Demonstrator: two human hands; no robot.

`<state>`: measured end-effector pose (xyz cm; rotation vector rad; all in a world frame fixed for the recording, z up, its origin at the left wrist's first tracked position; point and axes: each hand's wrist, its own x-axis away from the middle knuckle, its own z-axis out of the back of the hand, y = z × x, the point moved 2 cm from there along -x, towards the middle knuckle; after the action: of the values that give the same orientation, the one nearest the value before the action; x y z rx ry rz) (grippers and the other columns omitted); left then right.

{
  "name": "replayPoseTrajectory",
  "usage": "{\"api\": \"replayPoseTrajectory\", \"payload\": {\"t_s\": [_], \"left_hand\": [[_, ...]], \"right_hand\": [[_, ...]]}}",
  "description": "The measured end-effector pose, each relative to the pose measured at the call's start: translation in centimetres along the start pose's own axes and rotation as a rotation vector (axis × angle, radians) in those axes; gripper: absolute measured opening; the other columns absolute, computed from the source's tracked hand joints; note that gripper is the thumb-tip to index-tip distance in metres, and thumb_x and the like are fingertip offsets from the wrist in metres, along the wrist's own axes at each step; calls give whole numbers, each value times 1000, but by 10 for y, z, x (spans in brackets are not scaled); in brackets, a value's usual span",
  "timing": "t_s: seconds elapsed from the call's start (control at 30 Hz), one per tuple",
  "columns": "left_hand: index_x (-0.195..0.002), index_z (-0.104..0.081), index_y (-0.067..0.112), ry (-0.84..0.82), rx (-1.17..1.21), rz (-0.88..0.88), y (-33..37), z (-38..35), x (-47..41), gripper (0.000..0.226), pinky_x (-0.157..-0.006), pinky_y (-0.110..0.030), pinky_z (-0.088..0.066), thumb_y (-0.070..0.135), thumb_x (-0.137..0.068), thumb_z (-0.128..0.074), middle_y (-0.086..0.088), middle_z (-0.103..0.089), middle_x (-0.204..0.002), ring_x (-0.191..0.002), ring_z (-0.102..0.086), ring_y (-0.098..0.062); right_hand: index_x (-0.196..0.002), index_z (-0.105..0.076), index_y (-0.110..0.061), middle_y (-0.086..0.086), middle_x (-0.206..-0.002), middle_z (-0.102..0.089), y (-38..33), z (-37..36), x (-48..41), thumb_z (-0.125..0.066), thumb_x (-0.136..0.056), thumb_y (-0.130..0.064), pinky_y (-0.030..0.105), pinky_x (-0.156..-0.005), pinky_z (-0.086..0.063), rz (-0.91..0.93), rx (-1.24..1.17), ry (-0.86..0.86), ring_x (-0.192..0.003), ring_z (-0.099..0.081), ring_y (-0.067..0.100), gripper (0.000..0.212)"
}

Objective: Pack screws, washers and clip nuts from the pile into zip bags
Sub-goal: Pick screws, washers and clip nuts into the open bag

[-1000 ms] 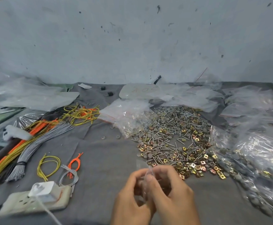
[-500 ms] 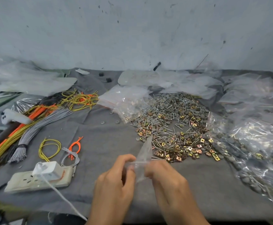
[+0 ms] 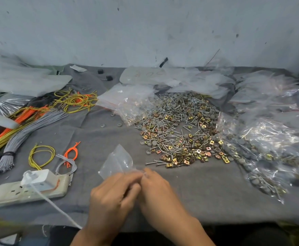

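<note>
A small clear bag [image 3: 117,162] stands tilted above the cloth [image 3: 198,196] at the near middle, its lower edge pinched by both hands. The left hand [image 3: 109,194] and right hand [image 3: 156,189] are pressed together, fingers curled on that edge. The bag looks empty, though blur leaves this unsure. The pile [image 3: 180,132] of screws, washers and clip nuts spreads at 1 o'clock from the bag, apart from it. Filled bags [image 3: 269,148] lie at 3 o'clock and a stack [image 3: 127,98] of empty ones at 12 o'clock. A power strip [image 3: 29,191] sits at 9 o'clock, with wire bundles [image 3: 26,125] at 10 o'clock.
</note>
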<state>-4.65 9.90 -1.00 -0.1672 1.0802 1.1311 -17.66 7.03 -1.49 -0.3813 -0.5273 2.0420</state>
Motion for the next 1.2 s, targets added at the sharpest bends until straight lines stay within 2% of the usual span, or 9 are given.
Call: {"api": "replayPoseTrajectory", "payload": {"t_s": [0.1,0.23,0.3,0.47,0.57,0.7,0.8,0.97,1.2], "left_hand": [[-98,-74,27,10,15,24,-17,-3,-4,18,-76,-13,-45,21,-93,-58,16,-68,-87,-77,-61,0],[-101,-74,24,50,-74,54,-35,-15,-15,23,-67,-21,-41,19,-91,-55,7,-59,-73,-70,-54,-9],[-101,-76,19,59,-93,66,-41,-23,-19,26,-65,-24,-40,18,-90,-53,3,-59,-71,-71,-54,-13],[-103,-77,21,87,-228,78,-65,-35,-27,27,-60,-31,-40,18,-93,-52,0,-64,-75,-72,-57,-17],[-105,-76,24,-9,-288,94,-71,-48,-26,30,-55,-37,-46,24,-94,-49,-1,-66,-76,-72,-64,-23],[-110,-75,30,-191,-201,263,-64,-66,-18,36,-59,-36,-54,32,-90,-46,2,-73,-88,-78,-70,-27],[-116,-73,32,-239,-158,308,-62,-74,-13,31,-61,-35,-54,32,-91,-55,7,-74,-96,-81,-70,-23],[-119,-71,33,-246,-128,312,-62,-75,-11,33,-62,-35,-55,35,-92,-52,9,-73,-98,-82,-69,-21],[-121,-70,33,-222,-106,340,-65,-75,-9,31,-65,-34,-55,32,-93,-54,11,-73,-101,-84,-68,-16]], "right_hand": [[-117,-59,-14,4,-117,-55,1,-8,-3,-48,-99,-12,38,-94,-45,94,-168,97,-110,-51,25,22],[-133,-59,-31,-5,-141,-50,11,-10,3,-47,-100,-17,16,-109,-33,101,-325,181,-131,-45,10,37],[-135,-60,-31,-7,-144,-49,24,-6,7,-50,-97,-13,16,-112,-32,66,-372,214,-135,-44,4,44],[-122,-69,-26,-15,-116,-63,76,16,16,-60,-96,-7,27,-92,-49,-77,-285,315,-106,-59,1,34],[-114,-71,-27,-16,-106,-65,103,33,13,-62,-97,-14,28,-85,-51,-166,-193,365,-96,-59,2,23],[-109,-70,-28,-14,-98,-63,125,55,-15,-61,-98,-23,31,-80,-47,-223,-55,340,-91,-57,9,14],[-106,-70,-26,-11,-97,-64,132,71,-48,-60,-99,-25,32,-79,-50,-247,30,273,-88,-58,9,12],[-103,-70,-24,-6,-99,-71,138,75,-94,-63,-98,-34,40,-81,-58,-286,136,66,-86,-66,13,14],[-91,-69,-26,-13,-83,-68,147,71,-107,-70,-92,-40,33,-71,-56,-252,161,-12,-77,-62,6,14]]}}
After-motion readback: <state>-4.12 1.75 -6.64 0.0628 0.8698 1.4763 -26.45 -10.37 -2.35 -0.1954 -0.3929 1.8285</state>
